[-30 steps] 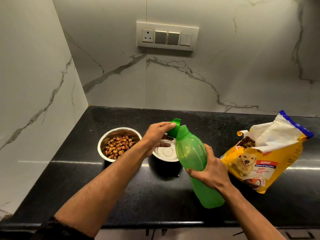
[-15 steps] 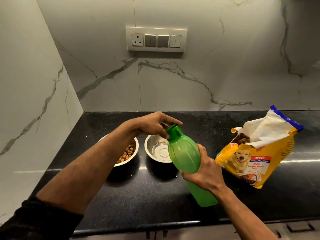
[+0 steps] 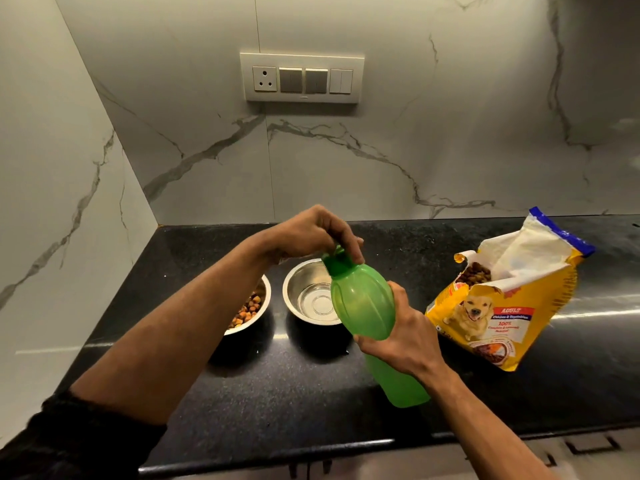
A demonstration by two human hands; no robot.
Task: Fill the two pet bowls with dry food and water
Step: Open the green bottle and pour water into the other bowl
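Observation:
My right hand (image 3: 403, 336) grips the middle of a green plastic water bottle (image 3: 363, 306), held tilted above the counter with its top toward the bowls. My left hand (image 3: 315, 233) is closed over the bottle's green cap (image 3: 337, 263). Behind the bottle stands a steel bowl (image 3: 301, 292) with a shiny inside; whether it holds water I cannot tell. To its left a second steel bowl (image 3: 258, 306) holds brown kibble and is partly hidden by my left forearm.
An open yellow dog-food bag (image 3: 502, 306) lies on the black stone counter (image 3: 277, 393) at the right, kibble showing at its mouth. Marble walls close the left side and the back. A switch panel (image 3: 301, 77) sits on the back wall.
The flip cap stood open one second ago; my left hand has come down over it and now covers it. The bottle stayed in my right hand, and the view shifted slightly.

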